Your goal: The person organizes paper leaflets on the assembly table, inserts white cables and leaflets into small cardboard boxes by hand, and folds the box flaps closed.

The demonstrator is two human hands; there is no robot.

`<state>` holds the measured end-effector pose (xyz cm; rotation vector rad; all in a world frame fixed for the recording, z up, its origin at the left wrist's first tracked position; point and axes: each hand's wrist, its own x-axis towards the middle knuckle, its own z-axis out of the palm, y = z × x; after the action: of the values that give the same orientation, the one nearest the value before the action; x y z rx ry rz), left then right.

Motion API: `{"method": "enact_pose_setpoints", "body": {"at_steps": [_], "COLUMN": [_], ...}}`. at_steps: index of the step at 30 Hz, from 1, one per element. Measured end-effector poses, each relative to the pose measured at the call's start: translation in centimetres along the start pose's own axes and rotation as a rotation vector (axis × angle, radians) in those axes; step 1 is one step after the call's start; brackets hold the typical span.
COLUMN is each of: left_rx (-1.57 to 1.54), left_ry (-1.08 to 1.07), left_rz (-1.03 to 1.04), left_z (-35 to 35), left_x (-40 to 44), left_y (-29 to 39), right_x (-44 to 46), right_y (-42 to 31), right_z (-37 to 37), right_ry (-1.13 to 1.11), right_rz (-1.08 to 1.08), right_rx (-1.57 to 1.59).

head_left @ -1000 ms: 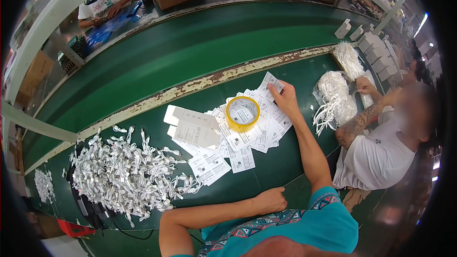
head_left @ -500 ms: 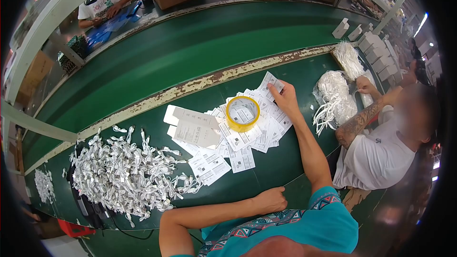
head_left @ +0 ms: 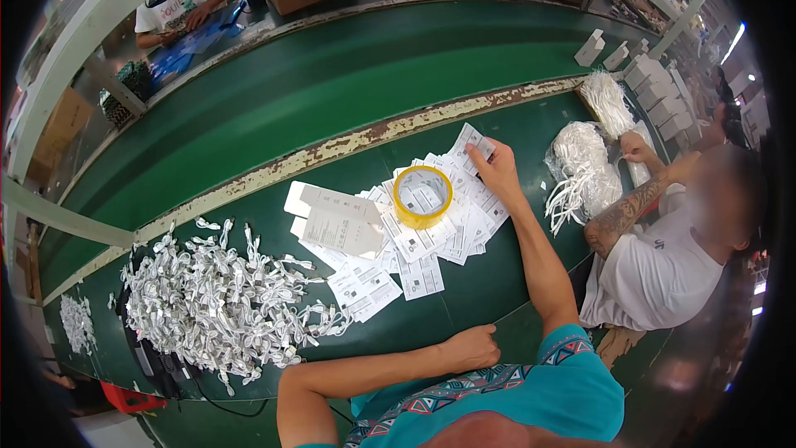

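Between the thumb and fingers of my right hand is a printed leaflet, at the upper right of a loose pile of white leaflets. A roll of yellow tape lies flat on that pile. Left of the tape, a flattened white carton with printed text rests partly over the sheets. My left hand is curled into a fist at the near edge of the table, apart from the papers, with nothing visible in it.
A large heap of white cables covers the table's left side. Bundles of white cords lie to the right, beside a co-worker in a white shirt. Beyond a worn ledge runs a green conveyor belt carrying small white boxes.
The small white boxes standing on the belt have shifted slightly left. Both my hands, the leaflets and the tape look unmoved.
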<state>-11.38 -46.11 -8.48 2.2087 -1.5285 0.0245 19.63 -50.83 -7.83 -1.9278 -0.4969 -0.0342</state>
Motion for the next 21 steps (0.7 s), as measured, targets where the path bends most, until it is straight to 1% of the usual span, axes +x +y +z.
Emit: {"method": "enact_pose_setpoints", "body": {"at_steps": [9, 21], "left_rx": [-0.013, -0.013], "left_ry": [0.019, -0.013], "left_rz": [0.001, -0.004], "left_z": [0.42, 0.42], "left_x": [-0.03, 0.05], "left_y": [-0.02, -0.05], "right_x": [-0.01, 0.03], "right_y": [0.12, 0.37], "right_z": [0.03, 0.03], "right_ry": [-0.002, -0.007], "right_rz": [0.021, 0.016], "right_rx": [0.015, 0.01]}}
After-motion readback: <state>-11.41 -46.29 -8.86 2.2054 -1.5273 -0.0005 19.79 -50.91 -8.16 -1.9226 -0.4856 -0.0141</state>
